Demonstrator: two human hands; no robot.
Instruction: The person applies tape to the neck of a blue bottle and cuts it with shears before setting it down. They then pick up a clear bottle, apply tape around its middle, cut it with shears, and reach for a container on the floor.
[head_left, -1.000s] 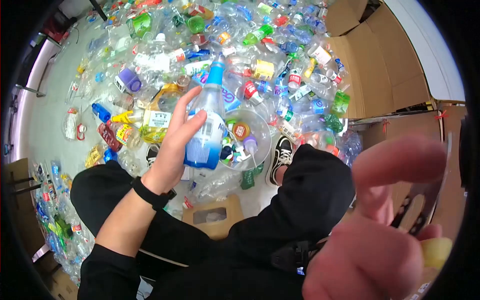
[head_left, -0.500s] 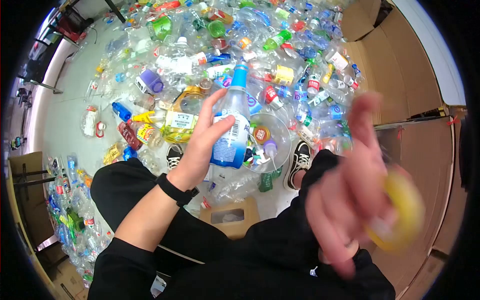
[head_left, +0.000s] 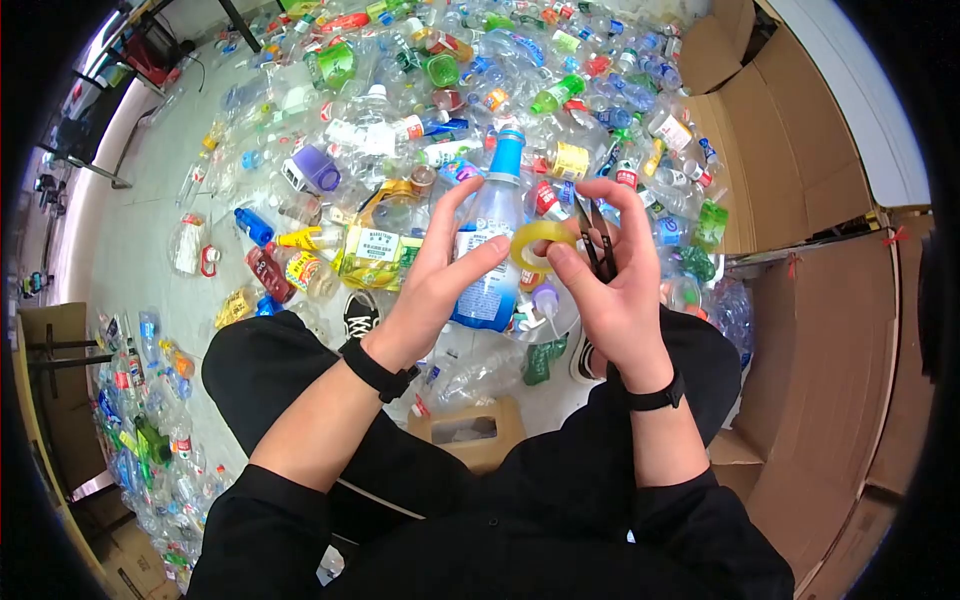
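the blue-capped bottle (head_left: pixel 495 222) was in your left hand (head_left: pixel 415 295), raised in front of you, its cap pointing away and leaning slightly right. you had that hand closed around the bottle's left side, thumb lying across the label and forefinger reaching up toward the neck. the yellow tape (head_left: pixel 538 229) was just right of the bottle's middle; you could not have told from this view whether the two touched. your right hand (head_left: pixel 628 310), right of the bottle, was narrowed on the tape, thumb against its edge, fingers curled. a slim black tool (head_left: pixel 606 255) also sat in that hand, farther right of the bottle than the tape; its kind was unclear.

below and right of the bottle's base you had a purple pump (head_left: pixel 546 298), then a scrap of green plastic (head_left: pixel 545 362). a windowed box (head_left: pixel 510 430) lay nearer you than the bottle, between your legs. your left shoe (head_left: pixel 361 316) showed left of the bottle. farther left were a yellow jug (head_left: pixel 372 262) and, past it, a purple jug (head_left: pixel 318 168). plastic empties spread over the floor (head_left: pixel 150 235) beyond the bottle, and a big carton (head_left: pixel 805 130) stood well to its right.
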